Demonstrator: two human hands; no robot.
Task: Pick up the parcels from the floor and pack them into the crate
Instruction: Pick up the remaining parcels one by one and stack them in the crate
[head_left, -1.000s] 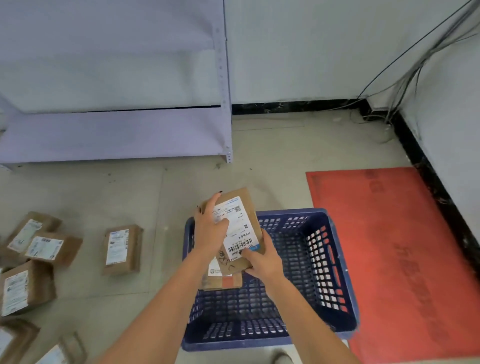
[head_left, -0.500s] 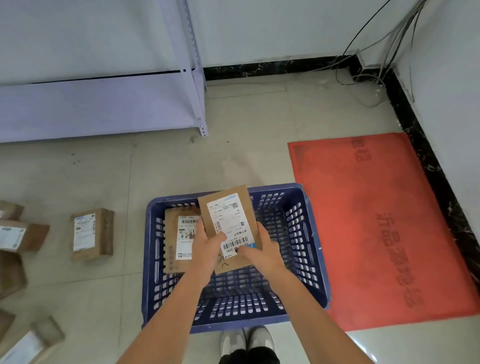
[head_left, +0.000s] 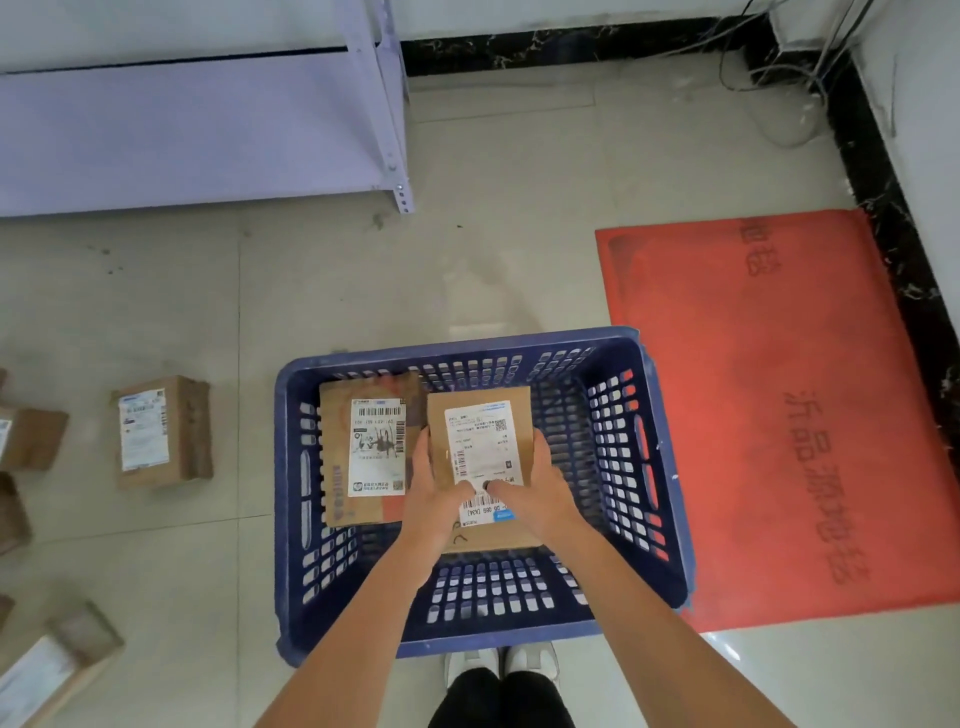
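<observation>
The left hand (head_left: 435, 496) grips the left edge of a parcel (head_left: 485, 441), fingers curled round its side and thumb laid on the white label. The right hand (head_left: 540, 493) holds the opposite edge the same way, its thumb also pressing on the label near the barcode. Both thumbs nearly meet at the label's lower middle. The parcel is a flat brown cardboard box, label up, held inside the blue crate (head_left: 660, 467) toward its centre; whether it already rests on the crate floor cannot be told.

A second parcel (head_left: 363, 452) lies flat in the crate against the left wall and far left corner, label up, just beside the held one and touching or nearly touching it.

The crate stands on the tiled floor (head_left: 363, 291), its right rim overlapping the left edge of a red mat (head_left: 779, 389). More parcels lie on the floor to the left: one (head_left: 161, 434) well apart from the crate, others (head_left: 31, 436) cut off by the left edge, and one (head_left: 52, 670) at the lower left corner. A pale shelf unit (head_left: 208, 119) stands at the far left against the wall. Cables (head_left: 789, 78) trail in the far right corner. White shoes (head_left: 504, 665) show just below the crate's near rim.
</observation>
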